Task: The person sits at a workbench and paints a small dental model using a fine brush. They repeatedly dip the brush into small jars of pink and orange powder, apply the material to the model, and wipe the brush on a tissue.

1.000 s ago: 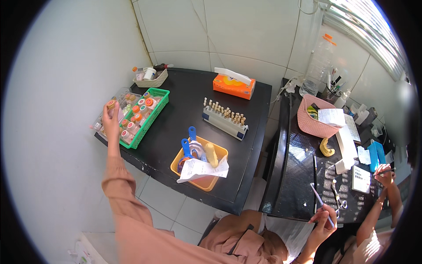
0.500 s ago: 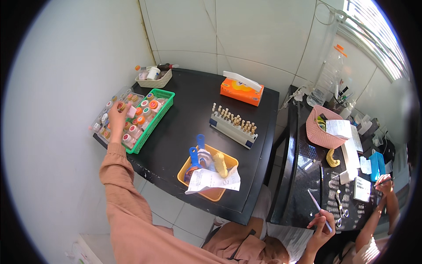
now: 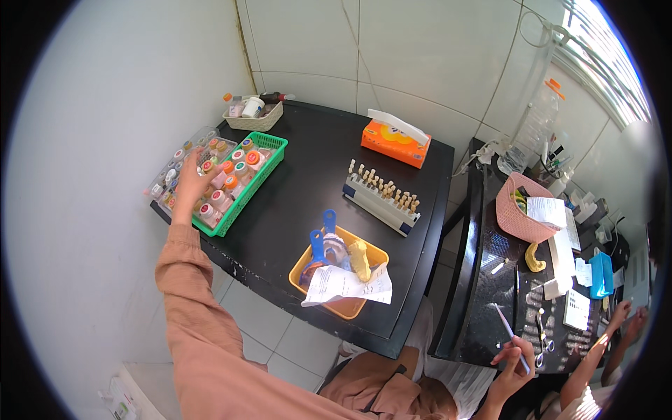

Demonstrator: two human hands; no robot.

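At the green basket (image 3: 245,203) on the left, my left hand (image 3: 190,183) has its thumb and fingers around a small jar (image 3: 218,178) with a pink body. Several more capped jars (image 3: 253,159) stand around it in the basket. Beside the basket lies a clear compartment case (image 3: 168,168) with small capped pots. My right hand (image 3: 514,364), low on the right, grips a slim lavender-handled tool (image 3: 505,323) with its narrow tip pointing up and away. The tool's exact kind is hard to make out.
A yellow tray (image 3: 374,253) holds blue-handled impression trays, a yellow cast and a paper slip. Behind it stand a tooth shade guide (image 3: 381,203) and an orange tissue box (image 3: 395,143). On the right table are scissors (image 3: 542,336) and a pink basket (image 3: 514,217); a co-worker's hands (image 3: 623,315) are beyond.
The view has shifted slightly. My left hand's fingers have spread wider around the jar at the basket. My right hand keeps its tool. The co-worker's hands have moved lower and apart.
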